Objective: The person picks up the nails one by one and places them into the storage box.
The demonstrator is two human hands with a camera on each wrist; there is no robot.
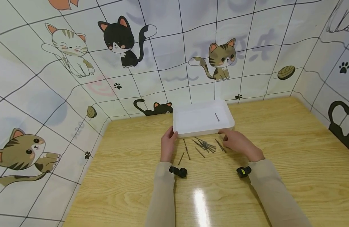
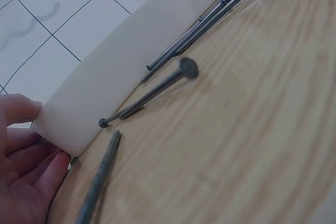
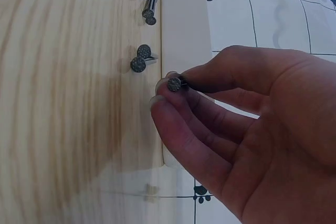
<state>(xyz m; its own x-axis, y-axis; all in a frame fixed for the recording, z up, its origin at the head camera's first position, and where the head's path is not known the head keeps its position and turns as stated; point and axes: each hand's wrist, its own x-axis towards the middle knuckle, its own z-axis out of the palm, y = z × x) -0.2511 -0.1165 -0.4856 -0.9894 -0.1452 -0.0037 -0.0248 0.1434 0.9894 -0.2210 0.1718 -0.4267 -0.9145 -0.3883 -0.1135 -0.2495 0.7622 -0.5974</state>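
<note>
A shallow white tray (image 1: pixel 195 118) sits at the back of the wooden table, with one nail (image 1: pixel 217 117) lying inside it. My left hand (image 1: pixel 167 143) grips the tray's front left corner, the thumb near the rim and the fingers around the side, as the left wrist view shows. By the front right part of the tray is my right hand (image 1: pixel 238 142). In the right wrist view it pinches a nail (image 3: pixel 174 84) between thumb and fingertips, its round head facing the camera and most of its shank hidden.
A heap of loose nails (image 1: pixel 205 145) lies in front of the tray. A few more nails (image 1: pixel 187 151) are scattered toward the left hand, and a small group (image 1: pixel 220 145) lies near the right. A cat-patterned wall covering (image 1: pixel 174 63) rises behind the table.
</note>
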